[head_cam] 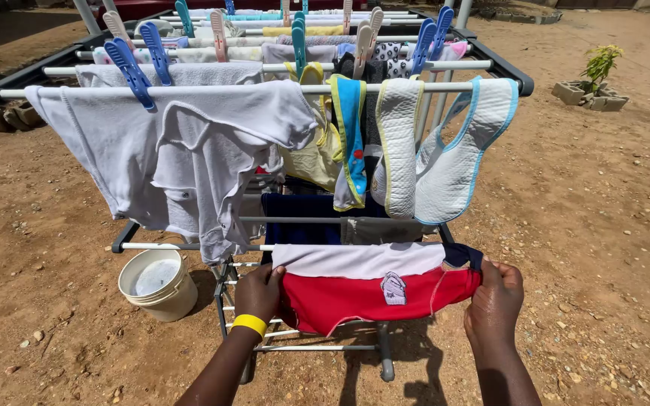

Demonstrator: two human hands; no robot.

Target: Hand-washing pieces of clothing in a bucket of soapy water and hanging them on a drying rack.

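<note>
Head view: the left hand (259, 292) and the right hand (496, 299) hold a small red and white garment (370, 289) stretched between them over a low rail of the drying rack (502, 66). The garment's long axis runs left to right, level with the rail. Its white band lies along the top, the red part hangs below, and a small grey patch sits near the middle. The left hand's fingers close on the garment's left edge, thumb on the front. The right hand pinches the right edge at its dark trim. A yellow band (250, 324) circles the left wrist.

Above hang a white shirt (189, 150), a yellow cloth (317, 150) and three bibs (445, 158), with blue pegs (131, 71) on the upper rails. A white bucket (159, 283) stands on the dirt just left of the rack's foot. A small plant (600, 64) grows in concrete blocks at far right.
</note>
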